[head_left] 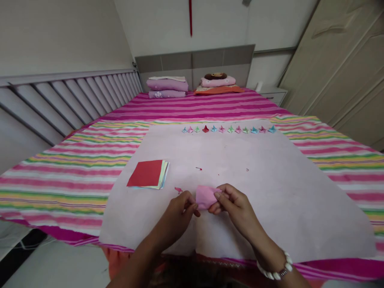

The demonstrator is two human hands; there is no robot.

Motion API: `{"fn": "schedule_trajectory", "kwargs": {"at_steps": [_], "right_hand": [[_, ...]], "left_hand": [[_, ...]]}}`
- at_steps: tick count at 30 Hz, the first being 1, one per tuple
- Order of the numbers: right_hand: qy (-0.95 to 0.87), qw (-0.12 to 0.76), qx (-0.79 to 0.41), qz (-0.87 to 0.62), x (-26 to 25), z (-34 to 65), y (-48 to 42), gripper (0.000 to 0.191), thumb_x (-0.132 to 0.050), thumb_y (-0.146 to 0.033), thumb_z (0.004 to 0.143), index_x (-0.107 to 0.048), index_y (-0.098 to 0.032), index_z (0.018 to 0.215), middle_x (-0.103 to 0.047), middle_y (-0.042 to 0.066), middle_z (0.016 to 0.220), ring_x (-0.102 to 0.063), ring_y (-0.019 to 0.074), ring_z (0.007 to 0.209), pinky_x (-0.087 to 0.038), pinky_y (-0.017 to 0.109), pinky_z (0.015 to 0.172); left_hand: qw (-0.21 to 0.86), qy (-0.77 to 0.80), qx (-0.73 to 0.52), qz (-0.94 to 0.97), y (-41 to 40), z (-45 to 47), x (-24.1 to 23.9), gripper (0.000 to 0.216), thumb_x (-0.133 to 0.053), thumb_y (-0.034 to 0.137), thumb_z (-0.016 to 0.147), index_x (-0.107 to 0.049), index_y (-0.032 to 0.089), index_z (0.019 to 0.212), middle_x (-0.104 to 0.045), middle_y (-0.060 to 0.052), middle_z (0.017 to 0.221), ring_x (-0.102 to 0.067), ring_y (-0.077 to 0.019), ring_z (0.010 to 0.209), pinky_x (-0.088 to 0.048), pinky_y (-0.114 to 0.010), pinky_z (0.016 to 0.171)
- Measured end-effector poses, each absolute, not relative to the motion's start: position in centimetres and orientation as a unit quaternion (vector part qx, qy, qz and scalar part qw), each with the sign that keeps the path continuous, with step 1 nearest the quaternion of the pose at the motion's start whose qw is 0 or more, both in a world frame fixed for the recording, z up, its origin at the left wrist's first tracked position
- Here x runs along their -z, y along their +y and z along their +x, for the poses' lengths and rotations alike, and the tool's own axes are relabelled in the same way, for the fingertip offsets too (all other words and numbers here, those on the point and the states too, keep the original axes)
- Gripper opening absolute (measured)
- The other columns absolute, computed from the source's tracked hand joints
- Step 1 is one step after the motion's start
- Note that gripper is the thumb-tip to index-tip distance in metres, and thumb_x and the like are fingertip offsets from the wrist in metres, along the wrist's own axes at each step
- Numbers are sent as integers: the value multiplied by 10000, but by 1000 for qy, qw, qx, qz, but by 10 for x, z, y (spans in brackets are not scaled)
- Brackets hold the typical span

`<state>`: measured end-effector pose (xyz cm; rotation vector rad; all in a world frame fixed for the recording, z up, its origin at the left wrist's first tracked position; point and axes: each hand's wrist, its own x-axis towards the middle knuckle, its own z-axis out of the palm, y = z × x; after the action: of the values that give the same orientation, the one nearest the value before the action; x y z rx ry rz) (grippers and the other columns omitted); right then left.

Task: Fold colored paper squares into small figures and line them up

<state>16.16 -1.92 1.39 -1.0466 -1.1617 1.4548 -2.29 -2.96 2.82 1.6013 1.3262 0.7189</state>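
Observation:
Both hands hold a pink folded paper (pixel 205 196) above the near part of a large white sheet (pixel 270 192). My left hand (pixel 181 208) pinches its lower left corner between thumb and fingers. My right hand (pixel 232 200) grips the right side, thumb on top and fingers beneath. Just beyond my left hand lies a small dark pink piece (pixel 178 190), whose kind I cannot make out. To the left is a stack of square coloured papers (pixel 145 174), red on top with pale green and blue edges below.
Across the sheet's far edge runs a row of several small folded paper figures (pixel 205 129). A safety pin (pixel 199 169) and a small curved bit (pixel 247 170) lie mid-sheet. Striped bedding (pixel 72 160), folded bedding (pixel 166 86) and a slatted rail (pixel 75 94) surround it.

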Motion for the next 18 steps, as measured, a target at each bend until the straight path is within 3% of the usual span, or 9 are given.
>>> {"fn": "schedule_trajectory", "kwargs": {"at_steps": [3,6,11,18], "right_hand": [[-478,488,-590,-431,-12,162,-18,295,-651,-460,784,-575,-177,805,-673,6,560,-663,152,531,-514,245,545],[-477,494,-587,-429,-10,164,-17,285,-645,-454,792,-580,-178,812,-672,7,564,-664,157,535,-516,254,549],[-469,495,-586,-437,-10,163,-18,286,-653,-462,783,-583,-185,806,-664,2,552,-656,160,523,-515,264,550],[-463,501,-585,-439,-10,158,-21,298,-658,-473,773,-576,-186,783,-659,0,530,-640,157,499,-500,263,537]], "left_hand": [[487,530,-316,618,-30,-21,-26,106,-490,257,843,-480,203,752,-645,-5,707,-652,-189,737,-429,-295,673],[543,515,-346,566,-28,-21,-24,127,-521,295,835,-526,184,896,-667,-23,746,-670,-199,773,-457,-324,724],[563,541,-376,499,-28,-18,-21,464,-717,234,667,-499,169,1072,-687,-21,755,-677,-200,750,-492,-334,728],[489,540,-385,566,-32,-16,-15,351,-609,204,756,-512,163,1091,-640,26,661,-682,-177,658,-497,-330,706]]}}
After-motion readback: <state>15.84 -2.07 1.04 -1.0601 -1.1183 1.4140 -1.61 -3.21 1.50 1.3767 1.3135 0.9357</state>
